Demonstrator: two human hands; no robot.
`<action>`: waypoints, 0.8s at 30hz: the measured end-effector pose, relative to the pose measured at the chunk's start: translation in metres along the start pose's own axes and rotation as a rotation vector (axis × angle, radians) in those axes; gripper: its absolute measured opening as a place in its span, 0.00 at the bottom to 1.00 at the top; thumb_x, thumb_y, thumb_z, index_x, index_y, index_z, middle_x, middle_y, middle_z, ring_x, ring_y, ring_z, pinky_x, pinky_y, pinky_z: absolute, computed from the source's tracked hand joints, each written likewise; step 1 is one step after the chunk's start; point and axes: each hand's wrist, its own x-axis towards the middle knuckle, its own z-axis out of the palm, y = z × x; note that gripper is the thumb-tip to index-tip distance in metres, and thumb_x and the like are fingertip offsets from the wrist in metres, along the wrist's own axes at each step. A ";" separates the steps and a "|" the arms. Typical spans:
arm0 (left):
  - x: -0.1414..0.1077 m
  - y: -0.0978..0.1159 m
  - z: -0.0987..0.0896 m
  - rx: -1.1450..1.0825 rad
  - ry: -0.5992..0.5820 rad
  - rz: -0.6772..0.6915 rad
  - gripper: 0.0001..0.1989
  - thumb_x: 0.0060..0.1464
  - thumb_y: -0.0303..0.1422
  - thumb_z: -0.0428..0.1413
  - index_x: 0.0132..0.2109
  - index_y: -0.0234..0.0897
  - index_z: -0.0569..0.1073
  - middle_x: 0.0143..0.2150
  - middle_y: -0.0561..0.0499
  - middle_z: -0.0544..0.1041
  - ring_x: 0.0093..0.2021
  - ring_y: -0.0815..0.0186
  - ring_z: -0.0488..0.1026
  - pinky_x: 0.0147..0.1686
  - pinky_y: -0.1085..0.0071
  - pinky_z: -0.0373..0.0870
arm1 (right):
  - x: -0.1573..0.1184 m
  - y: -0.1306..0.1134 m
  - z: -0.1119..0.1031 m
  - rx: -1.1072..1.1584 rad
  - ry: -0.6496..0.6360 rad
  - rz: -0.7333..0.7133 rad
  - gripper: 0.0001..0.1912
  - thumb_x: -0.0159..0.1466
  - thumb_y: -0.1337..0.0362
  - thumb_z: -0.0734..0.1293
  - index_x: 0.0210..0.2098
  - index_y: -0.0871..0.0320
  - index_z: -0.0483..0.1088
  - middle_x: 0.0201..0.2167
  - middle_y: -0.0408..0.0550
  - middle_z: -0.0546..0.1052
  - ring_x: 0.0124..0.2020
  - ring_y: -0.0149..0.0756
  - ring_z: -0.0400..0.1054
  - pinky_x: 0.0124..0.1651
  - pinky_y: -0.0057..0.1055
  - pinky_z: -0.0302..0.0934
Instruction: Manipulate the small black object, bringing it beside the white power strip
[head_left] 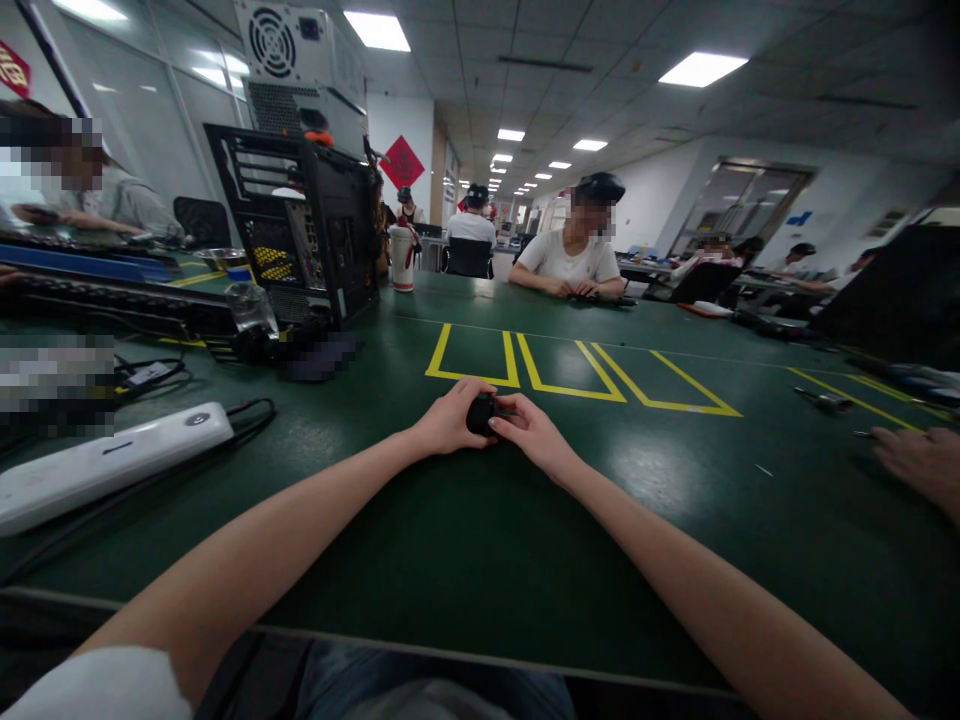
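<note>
Just short of the yellow tape marks, my left hand (448, 418) curls around a small, dark, rounded object (480, 413) at the table's middle. My right hand (529, 428) meets it from the other side, thumb and fingers pressed against the same object. Most of the object is covered by my fingers, so its kind cannot be made out. Both forearms reach in over the green tabletop (450, 540).
Yellow tape outlines (570, 393) lie beyond my hands. To the left are a white power strip (112, 465), an open black computer case (315, 220) and a paper cup (403, 258). Another person's hand (922, 460) rests at the right; a co-worker (574, 245) sits opposite.
</note>
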 end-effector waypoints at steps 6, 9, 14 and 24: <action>0.000 0.002 -0.002 -0.008 -0.008 0.019 0.29 0.38 0.35 0.60 0.48 0.40 0.59 0.47 0.49 0.63 0.48 0.60 0.63 0.45 0.63 0.64 | -0.002 0.003 0.001 0.046 0.022 -0.083 0.12 0.53 0.63 0.66 0.36 0.55 0.61 0.39 0.44 0.68 0.43 0.34 0.66 0.47 0.36 0.61; 0.000 0.003 -0.003 -0.003 -0.008 0.012 0.29 0.38 0.36 0.60 0.48 0.40 0.59 0.47 0.48 0.63 0.48 0.59 0.63 0.45 0.62 0.64 | 0.000 0.004 0.001 0.005 0.052 -0.092 0.10 0.54 0.62 0.65 0.35 0.56 0.62 0.38 0.44 0.69 0.42 0.33 0.66 0.46 0.36 0.62; 0.000 0.003 -0.003 -0.004 -0.016 0.004 0.29 0.37 0.36 0.60 0.48 0.40 0.59 0.47 0.48 0.63 0.47 0.59 0.63 0.45 0.62 0.64 | 0.002 0.003 0.000 -0.100 0.082 -0.035 0.15 0.54 0.61 0.64 0.41 0.56 0.62 0.42 0.46 0.68 0.45 0.35 0.65 0.50 0.38 0.59; 0.000 0.001 -0.002 -0.007 -0.010 0.021 0.29 0.37 0.36 0.60 0.48 0.40 0.59 0.47 0.48 0.63 0.47 0.60 0.64 0.44 0.62 0.65 | -0.001 0.003 0.003 -0.042 0.046 -0.085 0.11 0.54 0.61 0.65 0.36 0.55 0.61 0.39 0.43 0.68 0.41 0.34 0.67 0.45 0.35 0.62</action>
